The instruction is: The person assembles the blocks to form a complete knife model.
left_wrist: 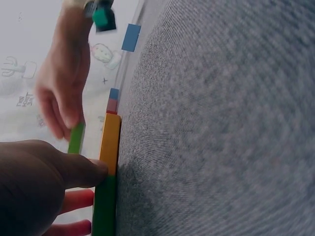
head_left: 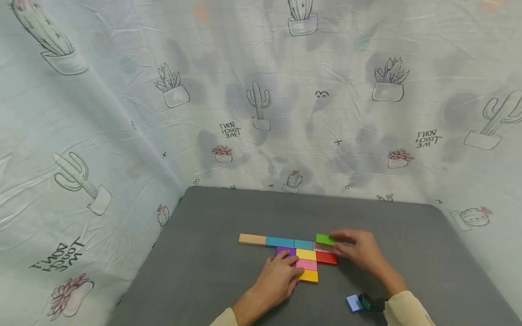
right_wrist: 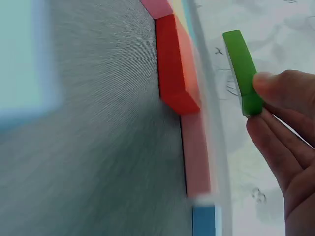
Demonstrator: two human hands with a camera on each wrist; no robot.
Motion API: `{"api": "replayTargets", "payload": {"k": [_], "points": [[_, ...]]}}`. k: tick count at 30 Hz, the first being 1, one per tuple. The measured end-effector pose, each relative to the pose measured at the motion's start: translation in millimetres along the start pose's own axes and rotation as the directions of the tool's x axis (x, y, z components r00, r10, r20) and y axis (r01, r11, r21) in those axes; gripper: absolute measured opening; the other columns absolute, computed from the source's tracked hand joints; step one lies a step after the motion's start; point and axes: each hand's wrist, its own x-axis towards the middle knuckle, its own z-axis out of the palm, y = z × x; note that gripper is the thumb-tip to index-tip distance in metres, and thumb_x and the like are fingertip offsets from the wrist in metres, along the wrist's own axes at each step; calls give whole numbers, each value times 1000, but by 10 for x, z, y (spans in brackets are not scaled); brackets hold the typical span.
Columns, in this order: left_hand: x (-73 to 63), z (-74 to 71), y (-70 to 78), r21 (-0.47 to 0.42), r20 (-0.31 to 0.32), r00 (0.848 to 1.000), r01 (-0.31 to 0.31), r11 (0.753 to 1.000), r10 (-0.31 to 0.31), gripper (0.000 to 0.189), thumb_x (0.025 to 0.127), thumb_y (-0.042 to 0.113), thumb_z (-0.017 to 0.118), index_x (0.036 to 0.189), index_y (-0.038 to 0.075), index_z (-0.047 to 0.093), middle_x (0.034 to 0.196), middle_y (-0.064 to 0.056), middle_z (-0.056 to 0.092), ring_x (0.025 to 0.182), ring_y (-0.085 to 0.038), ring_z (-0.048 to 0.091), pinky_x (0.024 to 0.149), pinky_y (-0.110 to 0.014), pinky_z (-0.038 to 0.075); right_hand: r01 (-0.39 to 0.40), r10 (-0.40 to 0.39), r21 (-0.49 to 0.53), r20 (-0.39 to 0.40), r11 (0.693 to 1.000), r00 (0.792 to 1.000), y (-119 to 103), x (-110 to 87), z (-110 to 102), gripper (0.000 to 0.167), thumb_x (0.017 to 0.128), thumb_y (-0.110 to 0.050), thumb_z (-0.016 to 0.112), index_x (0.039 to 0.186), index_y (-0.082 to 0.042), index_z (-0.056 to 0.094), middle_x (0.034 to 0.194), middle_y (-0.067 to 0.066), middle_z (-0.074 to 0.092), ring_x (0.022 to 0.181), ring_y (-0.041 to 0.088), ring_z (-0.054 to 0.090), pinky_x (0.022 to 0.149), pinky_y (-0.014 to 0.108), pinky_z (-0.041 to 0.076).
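In the head view my right hand (head_left: 360, 251) pinches a green block (head_left: 324, 239) between thumb and fingers. The right wrist view shows that block (right_wrist: 241, 69) raised off the table. My left hand (head_left: 277, 276) rests its fingers on flat-laid blocks, over the purple block (head_left: 286, 251) and at the edges of the pink block (head_left: 307, 265) and orange-yellow block (head_left: 310, 276). Its thumb touches the orange block (left_wrist: 110, 140) beside a dark green block (left_wrist: 104, 211) in the left wrist view. A red block (head_left: 327, 258) and yellow block (head_left: 306, 254) adjoin these.
Behind runs a row with a tan block (head_left: 252, 240), a blue block (head_left: 280, 242), a teal block (head_left: 303, 244) and a pale pink block (head_left: 323, 247). A light blue block (head_left: 353, 304) lies apart near my right wrist. Patterned cloth (head_left: 285, 136) surrounds the grey table (head_left: 204, 253).
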Motion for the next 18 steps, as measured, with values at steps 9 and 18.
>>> {"api": "replayTargets", "payload": {"k": [9, 18], "points": [[-19, 27, 14, 2, -20, 1000, 13, 1000, -13, 31, 102, 37, 78, 133, 41, 79, 151, 8, 68, 149, -27, 55, 110, -67, 55, -43, 35, -97, -78, 994, 996, -124, -611, -107, 37, 83, -3, 94, 116, -17, 86, 114, 3, 84, 102, 25, 80, 85, 42, 68], [-2, 47, 14, -2, -20, 1000, 13, 1000, -13, 31, 103, 38, 77, 133, 41, 79, 152, 8, 68, 149, -27, 54, 111, -67, 55, 92, -103, -137, -77, 986, 992, -126, -702, 63, 44, 80, -2, 95, 119, -19, 85, 113, -7, 83, 99, 10, 78, 84, 29, 67]]}}
